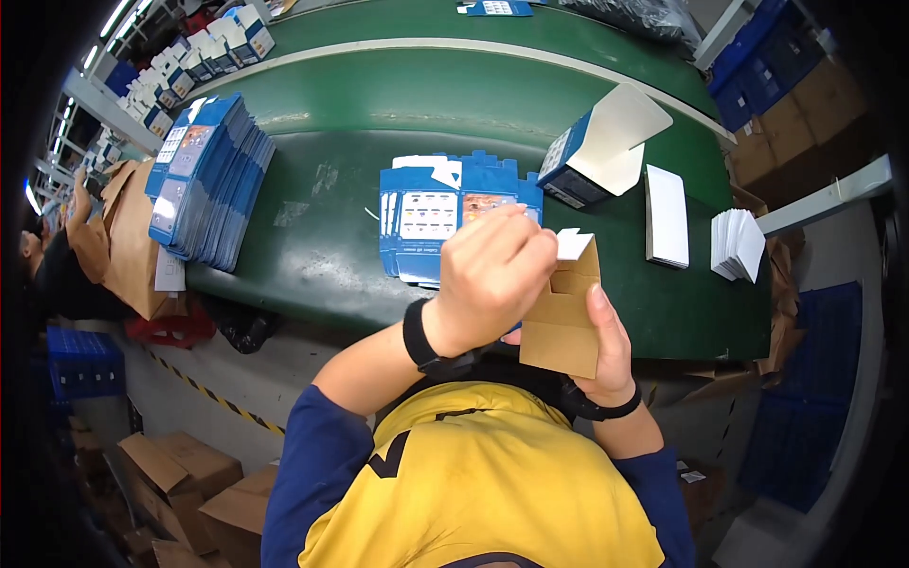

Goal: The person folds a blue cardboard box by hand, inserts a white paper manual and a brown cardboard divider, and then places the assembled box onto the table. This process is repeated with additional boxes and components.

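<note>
My right hand (611, 346) grips a folded cardboard piece (559, 331) by its right side, thumb along the edge. That piece is plain brown on the faces toward me, with a white flap (573, 244) at its top. My left hand (497, 275) is closed, knuckles up, at the piece's upper left. Whatever its fingers pinch is hidden from view. Behind and partly under my left hand lie flat blue printed cartons (407, 237). An erected blue carton (576, 170) with raised white flaps stands just beyond my hands.
A tall stack of flat blue cartons (213, 185) stands on the green table (322, 180) at left. White folded card pieces (668, 218) and a smaller white stack (737, 244) lie at right. Opened cartons (204, 52) line the far left. Another person's hand (80, 204) shows at left.
</note>
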Available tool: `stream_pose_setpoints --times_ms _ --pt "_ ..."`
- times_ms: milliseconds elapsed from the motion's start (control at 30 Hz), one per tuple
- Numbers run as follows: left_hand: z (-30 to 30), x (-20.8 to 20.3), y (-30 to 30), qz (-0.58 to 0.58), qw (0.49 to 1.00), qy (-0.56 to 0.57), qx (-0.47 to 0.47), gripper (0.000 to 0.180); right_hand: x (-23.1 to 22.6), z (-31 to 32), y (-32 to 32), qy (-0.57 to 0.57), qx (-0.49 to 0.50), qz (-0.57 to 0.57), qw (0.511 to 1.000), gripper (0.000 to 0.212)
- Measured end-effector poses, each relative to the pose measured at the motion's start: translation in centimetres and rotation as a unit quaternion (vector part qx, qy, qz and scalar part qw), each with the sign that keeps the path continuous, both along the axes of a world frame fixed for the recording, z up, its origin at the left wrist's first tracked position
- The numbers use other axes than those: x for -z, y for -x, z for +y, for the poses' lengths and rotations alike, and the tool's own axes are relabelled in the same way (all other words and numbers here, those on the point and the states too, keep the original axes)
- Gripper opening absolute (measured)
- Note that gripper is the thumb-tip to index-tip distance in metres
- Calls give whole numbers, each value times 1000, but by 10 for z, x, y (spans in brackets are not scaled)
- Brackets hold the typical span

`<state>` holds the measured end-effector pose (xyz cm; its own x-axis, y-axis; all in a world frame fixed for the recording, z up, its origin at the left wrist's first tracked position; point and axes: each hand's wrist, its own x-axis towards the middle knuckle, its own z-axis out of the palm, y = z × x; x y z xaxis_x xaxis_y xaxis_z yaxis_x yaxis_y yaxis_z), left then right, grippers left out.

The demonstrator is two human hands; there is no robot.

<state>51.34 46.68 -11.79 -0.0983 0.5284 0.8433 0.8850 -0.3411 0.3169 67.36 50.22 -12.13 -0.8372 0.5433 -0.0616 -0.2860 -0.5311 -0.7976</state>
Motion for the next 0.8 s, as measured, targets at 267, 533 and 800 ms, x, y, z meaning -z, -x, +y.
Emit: stream_pose_setpoints --times_ms 267,533,800 --pt "-7 7 -9 31 999 -13 14 29 -1 -2 -9 16 10 -40 999 55" --pt "-31 19 -29 86 996 -12 7 23 13 3 1 -13 69 -25 997 59" --pt "-18 11 -6 -91 989 118 0 39 10 1 -13 -31 -36 -78 996 67"
